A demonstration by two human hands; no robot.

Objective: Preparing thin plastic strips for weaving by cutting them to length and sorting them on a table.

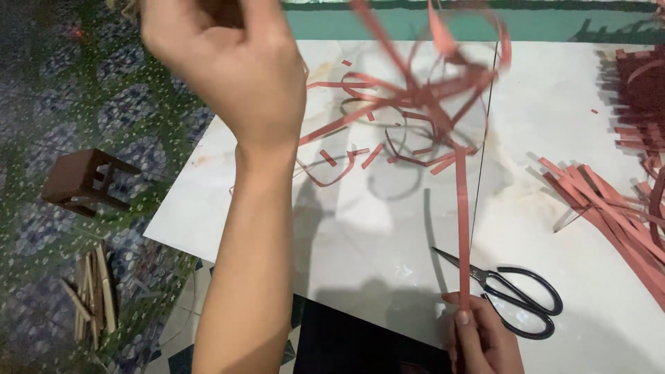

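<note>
Filling the upper left of the view, nearest the lens, the left hand [228,59] is being held raised, back of the hand toward the camera, fingers curled inward; whether it is pinching anything is hidden behind the knuckles, so cannot tell. Right hand [481,339] is sitting low at the near edge of the white surface [360,228], thumb and fingertips closed on the bottom end of a long red strip [463,228] that is running straight up from it. Strip's top is joining a loose tangle of red strips [429,90] hanging up in the air right of the left hand, blurred there. Thin dark thread [483,152] is dropping beside the strip. Black scissors [509,291] are lying just right of the right hand, blades pointing left, not touched. Judgement: keeping the strip taut and untwisted between both hands is mattering most, with a gentle pull, since thin strips are looking easy to tear or snarl. Pile of cut strips [609,208] is lying well apart at right. Small brown stool [83,181] and wooden sticks [93,291] are sitting on the patterned floor at left.
</note>
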